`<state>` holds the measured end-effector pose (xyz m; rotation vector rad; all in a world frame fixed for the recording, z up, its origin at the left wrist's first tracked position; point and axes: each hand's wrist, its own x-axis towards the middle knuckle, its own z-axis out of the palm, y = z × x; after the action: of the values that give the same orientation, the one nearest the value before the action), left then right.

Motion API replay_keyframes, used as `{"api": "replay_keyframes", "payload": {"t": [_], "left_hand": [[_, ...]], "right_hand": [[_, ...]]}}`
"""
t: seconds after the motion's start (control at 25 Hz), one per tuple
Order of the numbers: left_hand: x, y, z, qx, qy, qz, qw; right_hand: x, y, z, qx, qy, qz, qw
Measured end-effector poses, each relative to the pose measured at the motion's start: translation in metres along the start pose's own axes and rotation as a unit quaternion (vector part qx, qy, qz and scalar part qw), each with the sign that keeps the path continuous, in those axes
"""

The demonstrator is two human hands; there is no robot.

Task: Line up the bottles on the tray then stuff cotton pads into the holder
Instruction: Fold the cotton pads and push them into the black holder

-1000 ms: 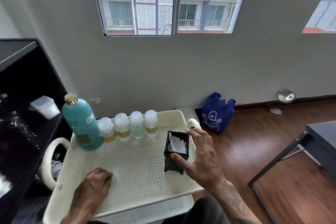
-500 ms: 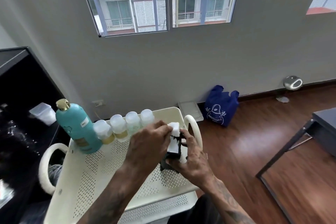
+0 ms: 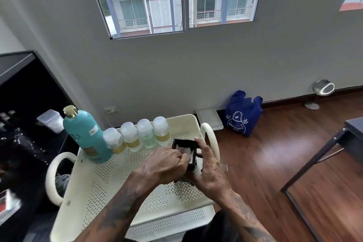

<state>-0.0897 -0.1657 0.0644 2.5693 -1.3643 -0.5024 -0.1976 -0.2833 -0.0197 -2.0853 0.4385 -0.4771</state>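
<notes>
Daylight pours through a sliding glass window with a grey metal frame point(image 3: 183, 0), framing a brick-red and blue building opposite. Below it runs a plain grey painted wall point(image 3: 196, 68), a white wall socket point(image 3: 110, 110) low on it. A glossy reddish-brown wooden floor point(image 3: 275, 153) catches the glare. Against the dark skirting slumps a royal-blue reusable shopping bag point(image 3: 242, 115), near it a round chrome mirror on a stand point(image 3: 323, 89). Left, a black shelving unit point(image 3: 25, 94); right, a dark metal-legged table point(image 3: 337, 147).
</notes>
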Motion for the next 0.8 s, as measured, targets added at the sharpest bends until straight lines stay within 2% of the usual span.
{"api": "replay_keyframes", "payload": {"t": [0.08,0.16,0.24,0.28,0.32,0.4,0.44,0.52,0.68,0.8], "left_hand": [[-0.009,-0.011,0.001,-0.027,0.098,0.056,0.993],[-0.018,-0.019,0.008,-0.042,0.251,0.089,0.963],[-0.022,-0.024,0.020,-0.101,0.362,0.060,0.925],[-0.021,-0.026,0.028,-0.157,0.385,0.022,0.909],[-0.019,-0.028,0.036,-0.226,0.378,-0.023,0.897],[-0.012,-0.032,0.051,-0.382,0.283,-0.101,0.874],[-0.010,-0.032,0.058,-0.448,0.233,-0.123,0.854],[-0.011,-0.029,0.068,-0.530,0.199,-0.146,0.811],[-0.017,-0.021,0.071,-0.577,0.208,-0.143,0.777],[-0.023,-0.016,0.076,-0.575,0.207,-0.140,0.779]], "right_hand": [[0.002,0.000,-0.001,0.004,-0.008,0.007,1.000],[0.004,-0.001,-0.002,-0.003,-0.013,0.009,1.000],[0.006,-0.001,-0.002,0.000,-0.025,0.014,1.000],[0.007,-0.002,-0.002,0.005,-0.033,0.020,0.999],[0.008,-0.004,-0.003,0.013,-0.044,0.027,0.999],[0.010,-0.008,-0.004,0.035,-0.070,0.039,0.996],[0.012,-0.009,-0.006,0.042,-0.086,0.044,0.994],[0.014,-0.012,-0.009,0.039,-0.109,0.049,0.992],[0.016,-0.018,-0.017,0.003,-0.129,0.043,0.991],[0.010,-0.020,-0.019,-0.016,-0.131,0.040,0.990]]}}
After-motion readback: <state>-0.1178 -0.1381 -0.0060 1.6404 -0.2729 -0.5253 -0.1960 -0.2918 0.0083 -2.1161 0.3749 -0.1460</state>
